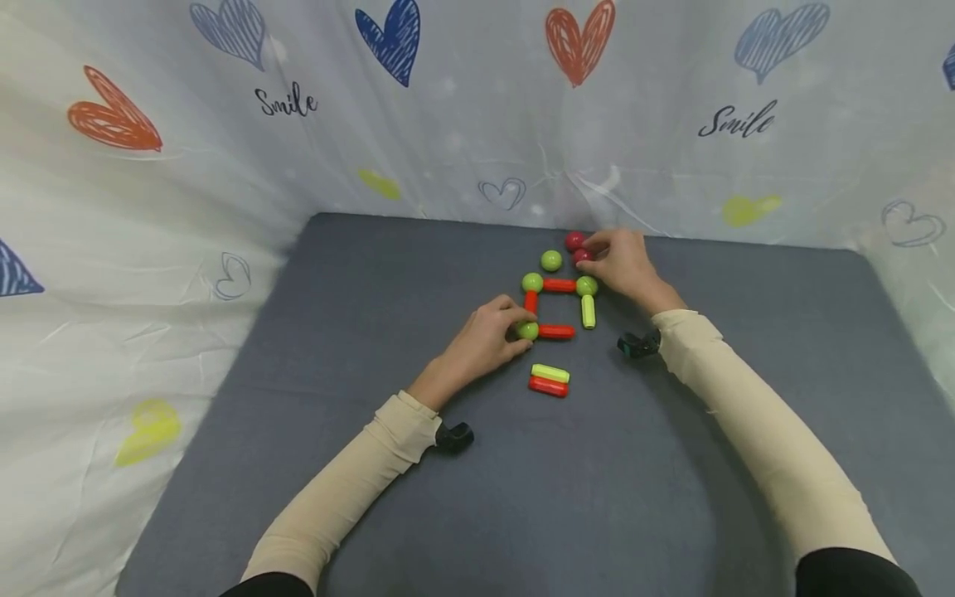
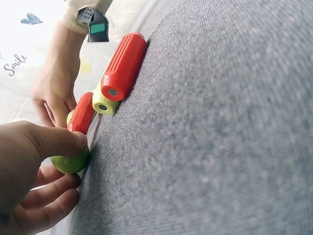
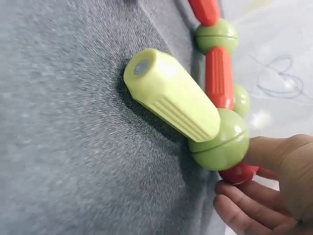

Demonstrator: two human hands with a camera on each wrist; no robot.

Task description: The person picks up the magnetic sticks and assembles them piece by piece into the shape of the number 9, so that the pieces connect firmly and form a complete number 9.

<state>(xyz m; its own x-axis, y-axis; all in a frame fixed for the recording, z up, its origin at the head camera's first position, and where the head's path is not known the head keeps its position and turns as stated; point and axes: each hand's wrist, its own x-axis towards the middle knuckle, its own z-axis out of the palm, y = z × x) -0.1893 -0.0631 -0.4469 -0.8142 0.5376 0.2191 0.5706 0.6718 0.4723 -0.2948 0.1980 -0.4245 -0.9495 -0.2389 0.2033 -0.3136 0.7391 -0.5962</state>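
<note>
My left hand (image 1: 487,334) pinches the green ball (image 1: 528,331) at the near left corner of a shape of magnetic rods and balls. One red rod (image 1: 556,332) runs right from that ball; another red rod (image 1: 530,301) runs away to a second green ball (image 1: 532,283). Along the far side, a red rod (image 1: 559,285) joins it to a third green ball (image 1: 586,286). A yellow-green rod (image 3: 176,98) extends from this third ball toward me. Behind it, my right hand (image 1: 622,265) pinches a red ball (image 1: 583,258), partly hidden in the right wrist view.
Another red ball (image 1: 574,240) lies by the right fingertips, with a loose green ball (image 1: 551,261) to its left. Nearer me, a yellow-green rod (image 1: 550,373) and a red rod (image 1: 548,386) lie side by side on the grey tabletop (image 1: 537,489). A printed curtain (image 1: 462,124) hangs behind.
</note>
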